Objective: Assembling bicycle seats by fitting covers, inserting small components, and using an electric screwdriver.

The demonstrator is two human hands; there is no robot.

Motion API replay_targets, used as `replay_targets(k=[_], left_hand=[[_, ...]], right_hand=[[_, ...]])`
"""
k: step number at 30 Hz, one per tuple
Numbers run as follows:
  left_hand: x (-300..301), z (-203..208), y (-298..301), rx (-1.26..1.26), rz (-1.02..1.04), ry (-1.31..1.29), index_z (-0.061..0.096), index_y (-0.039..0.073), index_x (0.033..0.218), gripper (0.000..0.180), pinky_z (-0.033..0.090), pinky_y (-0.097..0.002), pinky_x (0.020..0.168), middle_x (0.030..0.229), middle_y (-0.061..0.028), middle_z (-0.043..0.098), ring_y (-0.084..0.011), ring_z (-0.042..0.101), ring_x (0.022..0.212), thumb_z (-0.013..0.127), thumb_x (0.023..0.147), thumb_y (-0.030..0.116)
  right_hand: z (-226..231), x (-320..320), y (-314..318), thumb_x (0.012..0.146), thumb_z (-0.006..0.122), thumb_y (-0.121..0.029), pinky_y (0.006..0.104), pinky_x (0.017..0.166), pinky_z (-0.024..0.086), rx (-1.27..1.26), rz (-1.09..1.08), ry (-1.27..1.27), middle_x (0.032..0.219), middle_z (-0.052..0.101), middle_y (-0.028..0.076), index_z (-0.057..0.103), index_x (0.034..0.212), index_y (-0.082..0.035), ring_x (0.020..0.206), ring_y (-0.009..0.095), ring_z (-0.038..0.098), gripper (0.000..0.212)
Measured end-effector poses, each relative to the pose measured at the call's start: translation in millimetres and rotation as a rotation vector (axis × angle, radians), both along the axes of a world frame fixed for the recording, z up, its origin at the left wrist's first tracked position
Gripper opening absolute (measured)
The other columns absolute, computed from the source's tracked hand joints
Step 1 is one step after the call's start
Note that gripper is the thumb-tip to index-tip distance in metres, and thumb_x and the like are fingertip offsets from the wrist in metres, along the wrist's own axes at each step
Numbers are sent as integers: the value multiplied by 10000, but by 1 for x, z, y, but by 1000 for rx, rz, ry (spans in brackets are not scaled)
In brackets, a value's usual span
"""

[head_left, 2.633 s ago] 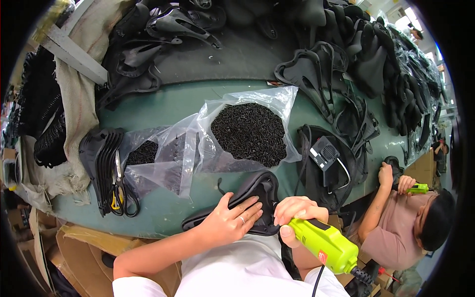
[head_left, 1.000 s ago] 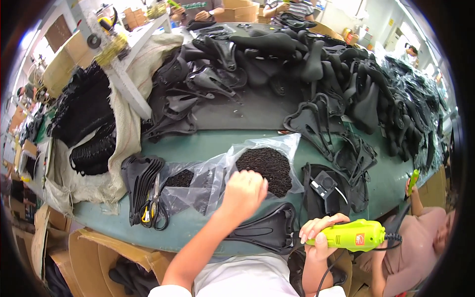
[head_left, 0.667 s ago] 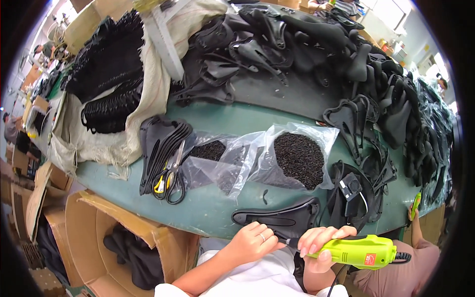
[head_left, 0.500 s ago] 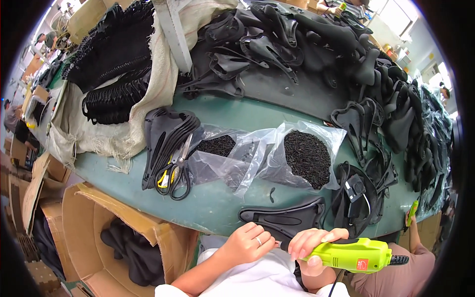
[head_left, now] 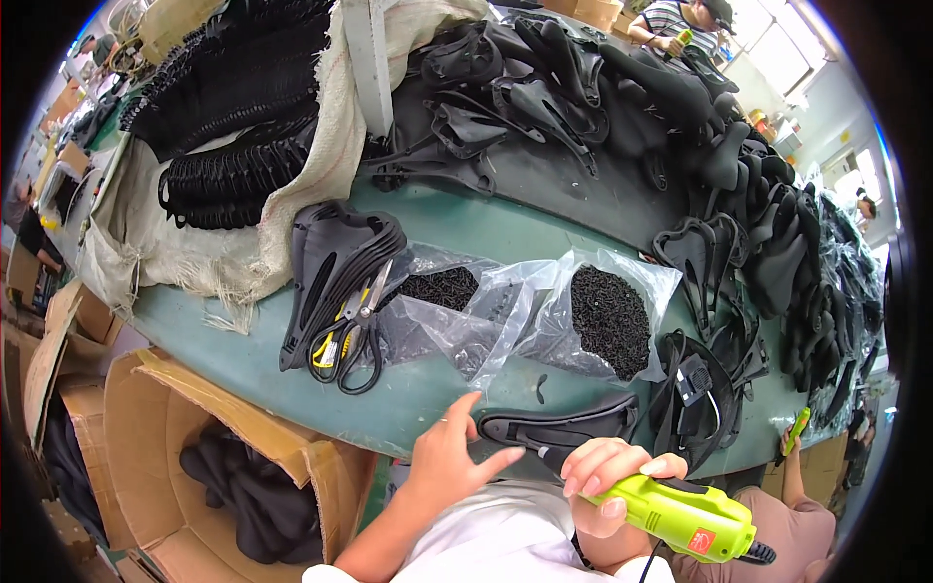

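Observation:
In my right hand [head_left: 604, 478] is a lime-green electric power tool [head_left: 685, 520], shaped like an electric screwdriver, gripped near its front. Its dark tip points left, close to the near edge of a black bicycle saddle part [head_left: 564, 426] on the table. My left hand [head_left: 445, 457] is open at the left end of that saddle part, thumb and fingers spread. I cannot tell whether it touches the part. Just beyond lies a small black piece [head_left: 541, 389]. Further off, plastic bags hold small black parts [head_left: 610, 325], perhaps screws.
Scissors [head_left: 360, 342] lie against stacked black saddle shells [head_left: 335, 248] at left. A cardboard box [head_left: 146, 466] with black covers stands lower left; a woven sack [head_left: 292, 209] sits behind. Saddles [head_left: 768, 243] pile up at right, near a small black device [head_left: 694, 379]. Other people work nearby.
My left hand has opened from bunched fingers near the tool's tip and shifted left. The green tool's rear end has dipped. The whole view has shifted slightly.

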State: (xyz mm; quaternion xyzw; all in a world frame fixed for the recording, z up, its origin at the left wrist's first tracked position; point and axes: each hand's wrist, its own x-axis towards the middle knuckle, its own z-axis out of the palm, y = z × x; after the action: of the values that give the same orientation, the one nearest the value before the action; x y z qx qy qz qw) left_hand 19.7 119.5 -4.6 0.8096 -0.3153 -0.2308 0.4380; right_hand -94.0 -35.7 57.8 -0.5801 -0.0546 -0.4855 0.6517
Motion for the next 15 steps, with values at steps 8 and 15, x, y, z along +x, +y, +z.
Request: replay_targets(k=[8,15], left_hand=[[-3,-18,-18,-46,115,192,732,-3,1165,499,576,-392,584,647,-117,712,-284,724,571,849,893,398],[0,-20,-22,-58,118,179,746,-20,1097,445,584,-402,583,657,-143,722,-303,747,597,831,927,383]], right_hand=[[-11,27,5,1002,738,-170,373,555,597,-158,17,24,804,661,77,362,1325,-110,554,213,654,500],[-17,33,5,1007,736,-183,367,545,592,-137,56,129,784,629,70,360,1317,-133,591,214,650,490]])
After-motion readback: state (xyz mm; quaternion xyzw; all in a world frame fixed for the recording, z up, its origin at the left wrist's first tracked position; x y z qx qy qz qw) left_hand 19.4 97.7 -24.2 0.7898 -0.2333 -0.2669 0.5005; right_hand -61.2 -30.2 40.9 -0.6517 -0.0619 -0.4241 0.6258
